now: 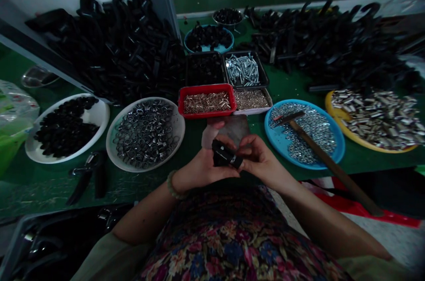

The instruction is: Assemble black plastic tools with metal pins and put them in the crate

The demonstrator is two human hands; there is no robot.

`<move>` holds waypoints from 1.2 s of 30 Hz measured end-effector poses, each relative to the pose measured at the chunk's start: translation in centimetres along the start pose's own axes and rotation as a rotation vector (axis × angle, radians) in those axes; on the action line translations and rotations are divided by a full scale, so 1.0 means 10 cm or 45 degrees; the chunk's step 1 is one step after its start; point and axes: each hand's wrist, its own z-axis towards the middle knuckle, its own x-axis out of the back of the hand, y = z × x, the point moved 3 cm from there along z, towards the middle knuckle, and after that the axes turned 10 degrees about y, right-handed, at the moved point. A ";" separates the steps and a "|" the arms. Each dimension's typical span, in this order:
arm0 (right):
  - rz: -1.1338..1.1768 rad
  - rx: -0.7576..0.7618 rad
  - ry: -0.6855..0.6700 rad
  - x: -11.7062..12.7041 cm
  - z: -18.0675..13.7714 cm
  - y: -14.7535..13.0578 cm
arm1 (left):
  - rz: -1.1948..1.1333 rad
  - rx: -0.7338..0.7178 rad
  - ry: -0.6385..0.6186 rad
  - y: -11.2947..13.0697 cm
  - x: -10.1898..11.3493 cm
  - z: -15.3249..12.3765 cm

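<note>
A black plastic piece [226, 155] with small light markings is held in front of my body, above the bench edge. My left hand [202, 163] is closed around its left side, thumb along the near edge. At its right end, my right hand [264, 161] grips with thumb and bent fingers; anything small between those fingertips is hidden. Just beyond the hands lies a flat grey metal plate [234, 128]. Behind it stand a red tray [181, 110] of copper-coloured pins and a pale box [252, 110] of small metal parts.
A hammer [318, 148] rests across a blue basin [340, 157] of small metal pieces. A yellow basin [375, 144] of metal cylinders, a white basin [111, 152] of rings, and a two-handled black tool [88, 175] flank me. Black handles [133, 46] are heaped behind.
</note>
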 end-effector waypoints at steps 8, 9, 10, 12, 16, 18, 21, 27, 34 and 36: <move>-1.322 0.591 0.008 0.27 1.13 -0.42 | 0.926 -0.231 -0.149 -0.16 0.09 0.44; -1.632 0.680 -0.029 0.24 1.37 -0.46 | 1.087 -0.286 -0.251 -0.21 0.03 0.50; -1.910 0.713 -0.116 0.20 1.59 -0.46 | 1.240 -0.338 -0.334 -0.28 -0.04 0.56; -2.300 0.726 -0.306 0.09 1.92 -0.41 | 1.466 -0.437 -0.418 -0.42 -0.15 0.64; -2.500 0.734 -0.432 -0.04 2.16 -0.29 | 1.577 -0.670 -0.325 -0.60 -0.21 0.63; -2.491 0.743 -0.422 -0.03 2.16 -0.26 | 1.593 -0.742 -0.242 -0.60 -0.17 0.56; -2.422 0.782 -0.394 0.02 2.14 -0.27 | 1.604 -0.708 -0.094 -0.53 -0.11 0.44; -1.865 0.764 -0.167 0.18 1.88 -0.40 | 1.397 -0.430 0.118 -0.55 -0.11 0.37; -1.221 0.427 0.014 0.61 0.99 -0.11 | 1.247 -0.268 0.212 -0.67 -0.08 0.45; -1.264 0.366 0.070 0.66 0.89 0.02 | 1.253 -0.266 0.213 -0.68 -0.08 0.45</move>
